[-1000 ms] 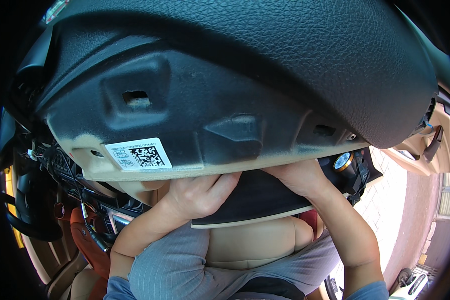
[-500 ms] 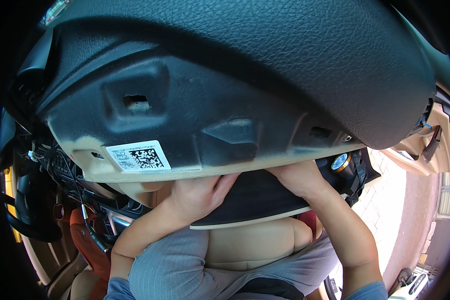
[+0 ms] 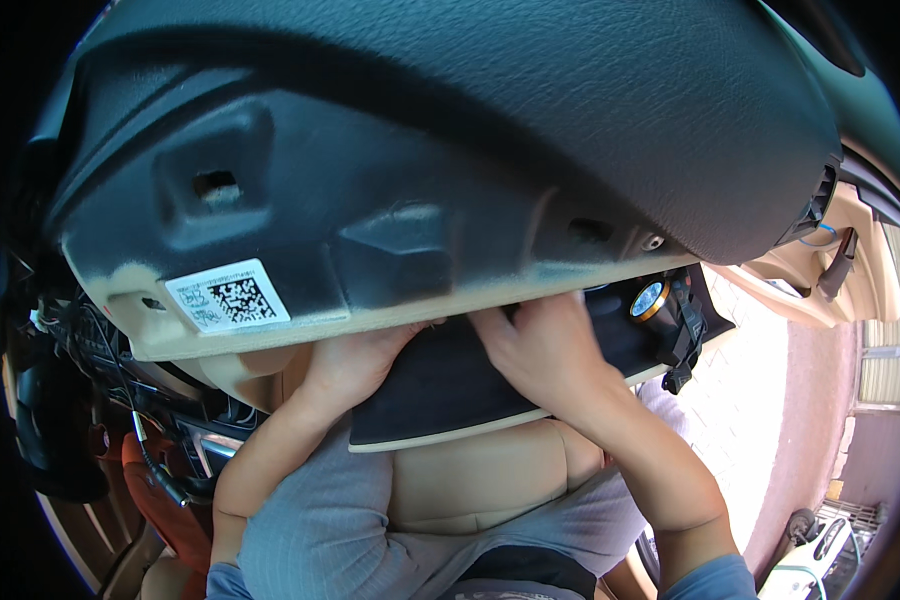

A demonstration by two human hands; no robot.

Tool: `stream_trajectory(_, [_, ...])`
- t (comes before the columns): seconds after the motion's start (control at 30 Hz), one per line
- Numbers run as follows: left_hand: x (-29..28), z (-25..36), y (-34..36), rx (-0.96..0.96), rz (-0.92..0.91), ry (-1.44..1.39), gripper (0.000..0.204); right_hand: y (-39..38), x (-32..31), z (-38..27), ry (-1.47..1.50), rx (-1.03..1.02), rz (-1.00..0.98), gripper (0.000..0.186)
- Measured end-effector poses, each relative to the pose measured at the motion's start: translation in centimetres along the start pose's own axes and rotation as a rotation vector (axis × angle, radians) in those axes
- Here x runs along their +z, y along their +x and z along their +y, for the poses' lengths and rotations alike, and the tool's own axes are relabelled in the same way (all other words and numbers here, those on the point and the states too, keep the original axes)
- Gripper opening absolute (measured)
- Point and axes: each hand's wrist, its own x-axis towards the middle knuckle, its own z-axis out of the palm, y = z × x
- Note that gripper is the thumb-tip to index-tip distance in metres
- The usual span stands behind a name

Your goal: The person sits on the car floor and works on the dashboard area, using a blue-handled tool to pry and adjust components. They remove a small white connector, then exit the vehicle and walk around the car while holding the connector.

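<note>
Black grained plastic fills most of my view: a large dashboard panel [image 3: 450, 130] hangs overhead, its tan lower edge carrying a white label [image 3: 228, 296]. Under that edge sits a dark flat panel with a tan rim [image 3: 440, 395], lying across the lap above a tan seat cushion [image 3: 480, 480], its far side tucked up beneath the dashboard.

My left hand [image 3: 355, 365] presses up at the seam where the flat panel meets the dashboard edge. Its fingers go out of sight under the lip, so I cannot tell whether they are spread or curled. My right hand [image 3: 540, 350] lies over the top of the flat panel, with its fingers [image 3: 495, 325] pressed together and bent up against the same seam. Neither hand clearly pinches anything. A small torch with a gold ring [image 3: 655, 305] rests at the right end of the panel, just beside the right hand, with a black strap [image 3: 685, 345] hanging near it.

As I judge it, the main risk is the flat panel sliding off the lap if either hand eases, since only pressure seems to keep it up. Fingertips could get nipped in the seam if the panel seats suddenly. The torch looks loose and could roll off the edge. Loose wiring [image 3: 150, 450] on the left could snag a sleeve.
</note>
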Motion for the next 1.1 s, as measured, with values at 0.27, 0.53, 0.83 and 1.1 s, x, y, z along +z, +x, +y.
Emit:
stream_trajectory(0.27, [-0.4,-0.6,0.1,0.011,0.009,0.198,0.017,-1.7,-6.9,-0.4,-0.955,-0.157,-0.108,0.015])
stream_trajectory(0.53, [-0.9,-1.4,0.1,0.000,-0.007,0.153,0.015,1.5,-9.1,5.3,-1.008,-0.011,-0.209,0.025])
stream_trajectory(0.83, [-1.1,-0.8,-0.2,-0.039,-0.026,0.131,0.022,5.6,-10.1,10.0,-1.099,-0.071,-0.195,0.024])
stream_trajectory(1.1, [-1.3,-0.7,-0.3,-0.053,-0.014,0.179,0.023,1.4,-9.3,5.1,-1.142,-0.173,-0.225,0.024])
